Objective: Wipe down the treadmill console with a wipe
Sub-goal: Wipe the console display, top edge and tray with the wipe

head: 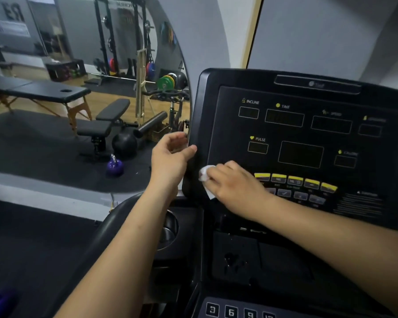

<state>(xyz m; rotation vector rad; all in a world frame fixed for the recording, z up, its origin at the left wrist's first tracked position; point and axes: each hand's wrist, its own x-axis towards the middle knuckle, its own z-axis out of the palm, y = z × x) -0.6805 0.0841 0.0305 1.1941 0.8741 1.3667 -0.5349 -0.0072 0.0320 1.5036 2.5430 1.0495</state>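
The person's left forearm (129,237) and right forearm (319,230) are both bare along all the length that shows, from the edge of the view to the wrists. The left hand (170,159) and right hand (237,187) are bare as well; the fingertips are too blurred to tell any detail of the nails.

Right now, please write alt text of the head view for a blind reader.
A right hand holds a white wipe against the lower left of a treadmill console, while the left hand grips its left edge. A mirror beside it reflects gym equipment.
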